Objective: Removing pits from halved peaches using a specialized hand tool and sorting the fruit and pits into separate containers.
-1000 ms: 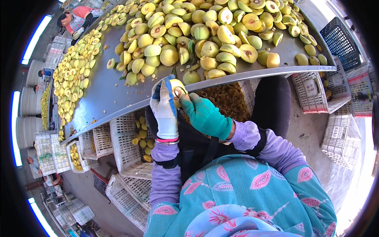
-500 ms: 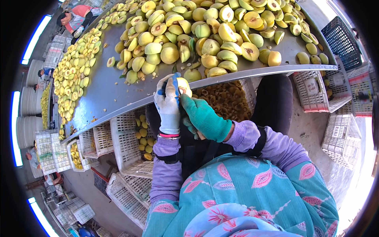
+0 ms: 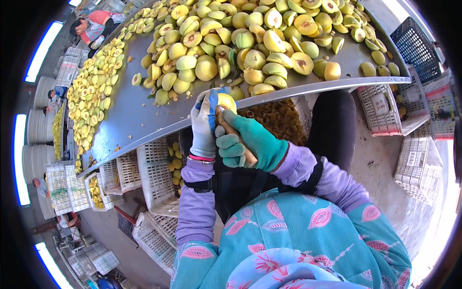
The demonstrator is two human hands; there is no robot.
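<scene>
My left hand (image 3: 203,120), in a white and blue glove, grips a yellow peach (image 3: 226,101) at the near edge of the metal table (image 3: 144,115). Green-gloved, my right hand (image 3: 255,142) is closed around the wooden handle (image 3: 246,153) of a small pitting tool. The tool's upper end is against the peach; its working tip is hidden by the fruit and fingers. Just beyond my hands lies a heap of peach halves (image 3: 205,68), several with brown pits or hollows showing.
A second band of halves (image 3: 91,103) lies along the table's left side. Under the edge sits a crate of brown pits (image 3: 279,120), with a white crate (image 3: 156,168) of fruit to its left. More crates (image 3: 380,108) stand at right. Co-workers (image 3: 94,29) are at far left.
My right hand has turned, so the wooden handle and curled fingers now show more. The peach stays in my left hand, shifted slightly.
</scene>
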